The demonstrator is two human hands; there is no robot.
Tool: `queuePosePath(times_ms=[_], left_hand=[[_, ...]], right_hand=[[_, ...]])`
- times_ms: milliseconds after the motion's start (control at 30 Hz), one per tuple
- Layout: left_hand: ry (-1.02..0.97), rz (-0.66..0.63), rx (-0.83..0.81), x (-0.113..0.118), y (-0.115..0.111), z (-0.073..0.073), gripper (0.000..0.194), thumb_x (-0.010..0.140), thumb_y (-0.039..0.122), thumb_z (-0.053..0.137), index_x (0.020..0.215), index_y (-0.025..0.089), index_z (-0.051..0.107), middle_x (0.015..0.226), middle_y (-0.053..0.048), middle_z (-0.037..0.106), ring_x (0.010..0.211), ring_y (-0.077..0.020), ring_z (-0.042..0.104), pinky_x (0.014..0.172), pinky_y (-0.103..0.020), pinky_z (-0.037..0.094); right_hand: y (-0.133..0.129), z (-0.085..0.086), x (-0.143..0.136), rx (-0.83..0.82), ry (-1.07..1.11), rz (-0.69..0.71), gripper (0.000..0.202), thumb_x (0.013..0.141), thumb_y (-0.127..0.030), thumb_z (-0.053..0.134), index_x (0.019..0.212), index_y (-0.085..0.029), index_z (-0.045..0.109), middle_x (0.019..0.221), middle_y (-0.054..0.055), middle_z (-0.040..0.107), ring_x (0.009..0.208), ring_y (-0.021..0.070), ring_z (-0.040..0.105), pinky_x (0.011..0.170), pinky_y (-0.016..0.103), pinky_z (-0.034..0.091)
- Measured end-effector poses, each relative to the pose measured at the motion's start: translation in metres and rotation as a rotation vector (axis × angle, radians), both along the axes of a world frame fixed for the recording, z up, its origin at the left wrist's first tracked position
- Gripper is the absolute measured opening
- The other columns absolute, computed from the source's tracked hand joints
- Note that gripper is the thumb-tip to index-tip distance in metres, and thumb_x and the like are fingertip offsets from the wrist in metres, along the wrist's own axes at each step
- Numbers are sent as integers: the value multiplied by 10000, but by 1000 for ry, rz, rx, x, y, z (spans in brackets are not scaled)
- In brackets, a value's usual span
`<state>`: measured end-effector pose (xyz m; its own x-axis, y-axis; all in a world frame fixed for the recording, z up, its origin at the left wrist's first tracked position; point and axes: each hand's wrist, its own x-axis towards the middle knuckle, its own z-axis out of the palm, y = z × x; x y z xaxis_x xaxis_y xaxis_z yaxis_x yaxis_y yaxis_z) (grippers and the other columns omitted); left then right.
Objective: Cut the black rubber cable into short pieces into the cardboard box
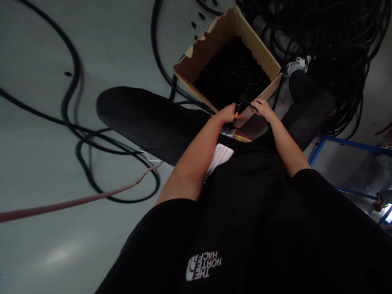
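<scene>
Over the near edge of a cardboard box [211,41], my left hand [229,113] is closed around the handles of orange-and-black cutters [236,114]. The jaws point up and right, toward my other hand, and are too dark to show if they are apart. Just to the right, my right hand [262,108] pinches a black hose [247,103] close to the jaws. From that hand the hose seems to run down toward my lap. Many short black pieces [235,73] fill the lower part of the box.
Coiled black hose [343,49] lies heaped at the upper right. Loose hose [72,90] loops over the grey floor at left, with a reddish cord [79,201]. A blue frame [352,143] stands at right. A pale phone-like object [221,157] rests by my lap.
</scene>
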<state>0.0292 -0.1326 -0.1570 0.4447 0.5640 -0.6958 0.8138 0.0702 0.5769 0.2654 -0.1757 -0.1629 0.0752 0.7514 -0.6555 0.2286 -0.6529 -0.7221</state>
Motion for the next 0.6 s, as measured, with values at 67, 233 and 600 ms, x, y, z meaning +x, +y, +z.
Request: queuePosePath(times_ms=[67, 233, 600], left_hand=[[-28, 21, 19, -1, 0, -2, 859, 944, 522, 992, 1653, 96, 761, 1603, -272, 866, 1527, -478, 832, 1331, -500, 650], [-59, 4, 72, -3, 1, -1, 757, 986, 660, 924, 1519, 128, 843, 1506, -235, 908, 1476, -487, 842, 1278, -498, 670], [-134, 125, -102, -1, -4, 32, 694, 962, 909, 935, 904, 243, 747, 777, -62, 776, 861, -312, 844, 842, -404, 689]], right_hand=[[0, 2, 0, -19, 6, -2, 355, 1276, -208, 703, 922, -220, 686, 619, -64, 547, 503, 97, 421, 464, 182, 316], [2, 8, 0, -80, 62, -20, 345, 1274, -285, 723, 937, -229, 673, 579, -67, 516, 487, 104, 393, 425, 154, 284], [3, 12, 1, -111, 4, -57, 431, 1338, -331, 672, 921, -224, 688, 538, -66, 466, 445, 102, 363, 403, 165, 255]])
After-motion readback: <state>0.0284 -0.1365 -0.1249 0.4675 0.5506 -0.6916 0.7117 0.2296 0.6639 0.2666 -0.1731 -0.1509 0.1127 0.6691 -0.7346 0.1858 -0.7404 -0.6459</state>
